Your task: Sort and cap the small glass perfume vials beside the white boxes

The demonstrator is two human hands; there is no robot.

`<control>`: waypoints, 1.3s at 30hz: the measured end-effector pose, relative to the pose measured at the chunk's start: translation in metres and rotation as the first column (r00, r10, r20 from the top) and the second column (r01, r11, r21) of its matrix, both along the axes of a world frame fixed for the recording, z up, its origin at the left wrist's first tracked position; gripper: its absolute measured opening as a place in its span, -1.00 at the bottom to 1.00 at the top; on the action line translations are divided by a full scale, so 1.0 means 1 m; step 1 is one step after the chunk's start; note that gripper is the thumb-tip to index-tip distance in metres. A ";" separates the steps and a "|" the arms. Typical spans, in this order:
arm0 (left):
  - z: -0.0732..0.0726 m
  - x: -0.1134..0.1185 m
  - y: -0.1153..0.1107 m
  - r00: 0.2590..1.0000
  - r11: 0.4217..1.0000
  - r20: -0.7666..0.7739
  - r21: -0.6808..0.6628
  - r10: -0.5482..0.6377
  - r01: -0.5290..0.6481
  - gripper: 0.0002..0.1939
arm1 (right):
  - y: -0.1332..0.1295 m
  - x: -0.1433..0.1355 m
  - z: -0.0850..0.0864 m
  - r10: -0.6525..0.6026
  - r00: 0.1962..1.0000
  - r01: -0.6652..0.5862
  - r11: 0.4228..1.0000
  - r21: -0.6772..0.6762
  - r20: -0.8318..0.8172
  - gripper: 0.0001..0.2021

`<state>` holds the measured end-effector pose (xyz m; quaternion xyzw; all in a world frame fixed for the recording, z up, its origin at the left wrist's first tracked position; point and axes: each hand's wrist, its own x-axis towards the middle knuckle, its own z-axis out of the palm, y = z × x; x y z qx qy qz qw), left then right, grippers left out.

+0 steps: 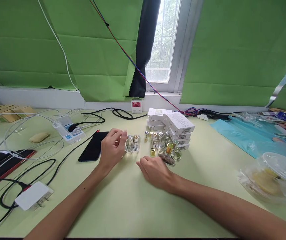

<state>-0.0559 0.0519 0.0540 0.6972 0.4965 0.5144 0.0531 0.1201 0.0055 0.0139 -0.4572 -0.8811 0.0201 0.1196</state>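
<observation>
On the pale green table (122, 210), before stacked white boxes (180, 124), set the right hand (155, 170), fingers curled together, and left hand (114, 146), grip impossible to tell, respectively near clustered bottles (168, 157) and just beside two clear bottles (132, 144).

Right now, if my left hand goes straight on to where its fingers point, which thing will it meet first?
Your left hand would likely meet the pair of clear glass bottles first, just beside its fingers; whether they already touch, I cannot tell.
</observation>
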 end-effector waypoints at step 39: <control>-0.015 -0.017 0.028 0.893 0.970 -0.383 -0.037 -0.236 0.241 -0.69 | 0.003 0.002 -0.014 -0.006 0.966 0.026 0.997 0.071 -0.260 -0.83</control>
